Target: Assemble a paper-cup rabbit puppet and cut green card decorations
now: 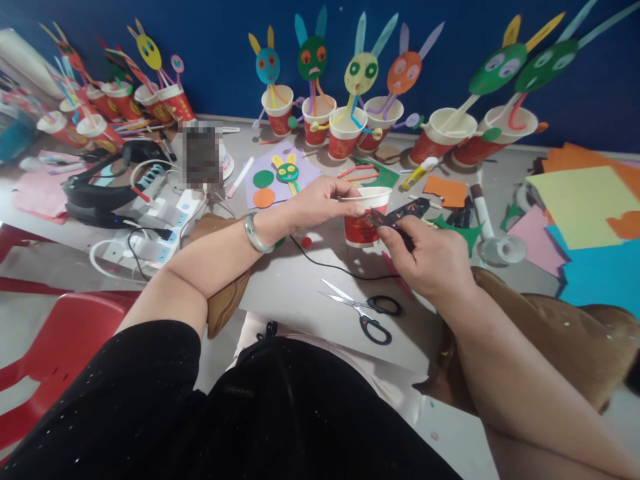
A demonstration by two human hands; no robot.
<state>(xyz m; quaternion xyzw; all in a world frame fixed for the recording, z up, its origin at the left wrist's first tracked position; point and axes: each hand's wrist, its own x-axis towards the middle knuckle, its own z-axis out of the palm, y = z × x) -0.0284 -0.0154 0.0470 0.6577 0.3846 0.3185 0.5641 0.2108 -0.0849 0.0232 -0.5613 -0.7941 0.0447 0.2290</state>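
Observation:
My left hand (336,199) is closed on the near-left rim of a red and white paper cup (361,230), which stands upright on the table. My right hand (430,253) grips a dark narrow tool (383,219), its tip against the right side of the cup; the fingers hide most of it, so its kind is unclear. Below the cup lies a pair of scissors (364,310) with black handles, blades apart. Left of my left hand, a small green rabbit-like paper face (289,173) with yellow ears rests on a purple sheet (310,160).
Several finished rabbit-like figures in paper cups (345,137) line the blue wall. A yellow marker (419,173) and a tape roll (505,250) lie to the right, with coloured paper (583,207) beyond. A power strip (173,227) with cables is at left. A thin black cable (330,267) crosses the table.

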